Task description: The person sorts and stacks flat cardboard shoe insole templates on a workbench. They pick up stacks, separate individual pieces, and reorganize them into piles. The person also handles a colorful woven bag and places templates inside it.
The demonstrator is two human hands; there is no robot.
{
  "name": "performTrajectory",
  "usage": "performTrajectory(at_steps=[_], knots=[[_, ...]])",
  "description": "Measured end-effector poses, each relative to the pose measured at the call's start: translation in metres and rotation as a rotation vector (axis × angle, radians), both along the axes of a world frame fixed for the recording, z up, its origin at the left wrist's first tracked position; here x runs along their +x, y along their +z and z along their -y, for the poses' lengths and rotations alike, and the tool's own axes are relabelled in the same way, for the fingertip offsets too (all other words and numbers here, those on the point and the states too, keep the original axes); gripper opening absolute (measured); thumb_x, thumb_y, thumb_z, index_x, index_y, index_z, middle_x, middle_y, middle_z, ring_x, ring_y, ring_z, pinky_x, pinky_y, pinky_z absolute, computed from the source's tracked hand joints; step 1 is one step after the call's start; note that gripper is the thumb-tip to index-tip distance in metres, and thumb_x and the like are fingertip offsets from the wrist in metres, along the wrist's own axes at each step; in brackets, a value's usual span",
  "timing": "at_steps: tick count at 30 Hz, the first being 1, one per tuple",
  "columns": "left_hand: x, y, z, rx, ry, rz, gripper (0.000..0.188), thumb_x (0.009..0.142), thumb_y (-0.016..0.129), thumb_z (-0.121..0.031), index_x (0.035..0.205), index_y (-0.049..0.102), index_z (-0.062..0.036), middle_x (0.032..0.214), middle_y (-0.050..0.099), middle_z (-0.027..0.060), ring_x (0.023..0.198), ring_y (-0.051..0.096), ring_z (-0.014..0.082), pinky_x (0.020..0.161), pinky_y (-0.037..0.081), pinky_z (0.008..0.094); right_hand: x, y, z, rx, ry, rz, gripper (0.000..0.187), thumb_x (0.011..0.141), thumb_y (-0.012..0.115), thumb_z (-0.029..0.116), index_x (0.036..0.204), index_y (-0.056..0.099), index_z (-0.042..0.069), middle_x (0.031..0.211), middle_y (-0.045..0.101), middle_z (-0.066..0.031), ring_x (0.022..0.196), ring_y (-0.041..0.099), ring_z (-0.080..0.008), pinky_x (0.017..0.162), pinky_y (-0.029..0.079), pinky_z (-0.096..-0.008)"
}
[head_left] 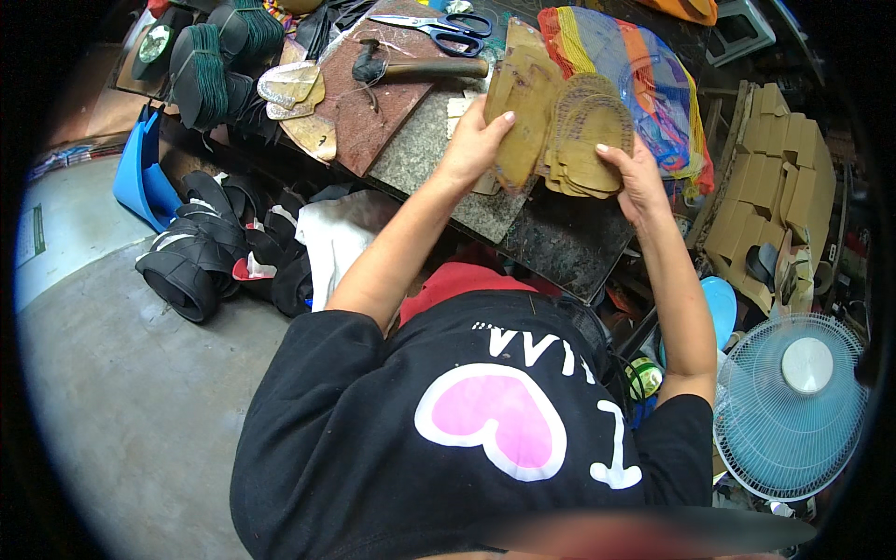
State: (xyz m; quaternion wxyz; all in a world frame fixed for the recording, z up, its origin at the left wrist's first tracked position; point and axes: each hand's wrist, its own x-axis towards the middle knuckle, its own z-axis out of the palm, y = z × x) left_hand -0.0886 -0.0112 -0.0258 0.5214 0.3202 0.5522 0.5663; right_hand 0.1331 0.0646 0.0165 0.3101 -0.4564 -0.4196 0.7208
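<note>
Over the front of the workbench, my left hand [476,142] is closed on a flat brown sheet [519,103] with a slanted lower edge, thumb on its face. My right hand [637,179] grips a fanned stack of brown, round-topped shoe-sole-like pieces [586,131], with dark marks along their rims. Sheet and stack are side by side, close together. Behind my left hand a hammer [434,68] with a wooden handle lies on a reddish board [373,121]. Dark-handled scissors [453,35] lie beyond it. A grey stone slab [420,140] is under my left wrist.
Colourful mesh [635,79] lies right of the stack. Cord-wrapped dark bundles [198,79] and pale rounded pieces [291,86] are at the left. Black rolled pieces [191,252] are on the floor. Cardboard boxes [770,177] and a standing fan [793,406] are at the right.
</note>
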Motion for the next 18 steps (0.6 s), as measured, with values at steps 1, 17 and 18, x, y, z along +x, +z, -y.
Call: performTrajectory(at_steps=[1, 17, 18], knots=[[-0.014, 0.005, -0.001, -0.007, -0.081, -0.316, 0.035, 0.096, 0.06, -0.02, 0.122, 0.052, 0.0033, 0.111, 0.065, 0.0222, 0.103, 0.064, 0.0326, 0.088, 0.051, 0.0399, 0.003, 0.007, -0.002, 0.026, -0.004, 0.012, 0.049, 0.083, 0.067, -0.001, 0.13, 0.053, -0.001, 0.119, 0.065, -0.0111, 0.107, 0.064, -0.0197, 0.097, 0.05, -0.0327], [-0.056, 0.032, -0.024, -0.124, -0.452, 0.321, 0.065, 0.093, 0.058, -0.049, 0.141, 0.044, -0.006, 0.128, 0.061, 0.0114, 0.113, 0.06, 0.0176, 0.096, 0.047, 0.032, -0.006, 0.011, -0.003, -0.207, 0.103, -0.167, 0.048, 0.089, 0.066, 0.008, 0.132, 0.048, -0.001, 0.12, 0.063, -0.013, 0.107, 0.065, -0.0214, 0.093, 0.055, -0.038], [-0.05, 0.027, -0.018, -0.078, -0.259, 0.704, 0.073, 0.093, 0.053, -0.061, 0.143, 0.044, -0.0077, 0.133, 0.059, 0.0129, 0.12, 0.058, 0.0209, 0.101, 0.045, 0.0364, -0.005, 0.009, -0.005, -0.189, 0.025, -0.216, 0.044, 0.09, 0.065, 0.01, 0.129, 0.049, -0.001, 0.12, 0.063, -0.0127, 0.106, 0.065, -0.0218, 0.093, 0.055, -0.0386]])
